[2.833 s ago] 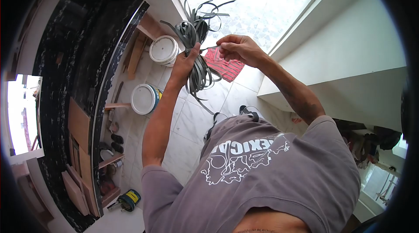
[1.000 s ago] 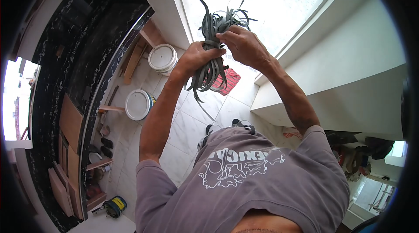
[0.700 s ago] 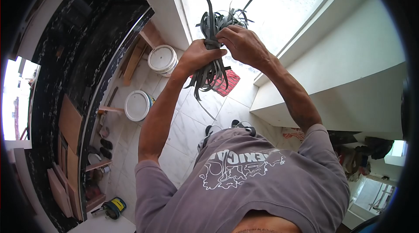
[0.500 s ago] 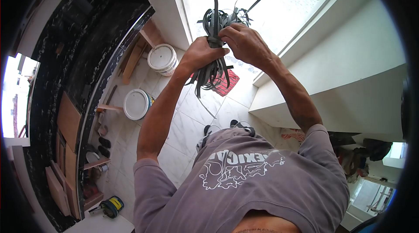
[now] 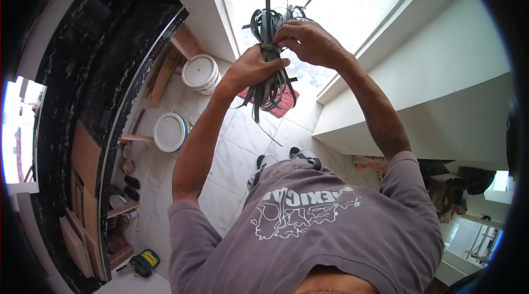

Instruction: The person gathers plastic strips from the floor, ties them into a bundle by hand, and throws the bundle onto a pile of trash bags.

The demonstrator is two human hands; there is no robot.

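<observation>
A looped bundle of dark grey flat strips [image 5: 270, 87] is held up in front of me, bound round its middle by a band of the same strip. My left hand [image 5: 257, 66] is closed round the bundle just below the band, thumb across the front. At the upper right of the band, the fingers of my right hand [image 5: 308, 42] are pinched against the strips; which strand they grip is partly hidden. Loose ends stick out above, and a thin one hangs toward the floor.
Two white lidded buckets [image 5: 171, 132] stand on the tiled floor [image 5: 228, 162] to the left. Beyond the bundle lies a red cloth [image 5: 284, 102] by the bright doorway. Wood boards [image 5: 87, 156] lean at the left, and a dark tub [image 5: 146, 262] sits at lower left.
My right hand has shifted slightly to the right and up, away from the band. The bundle has tilted a little, and its upper loops look narrower.
</observation>
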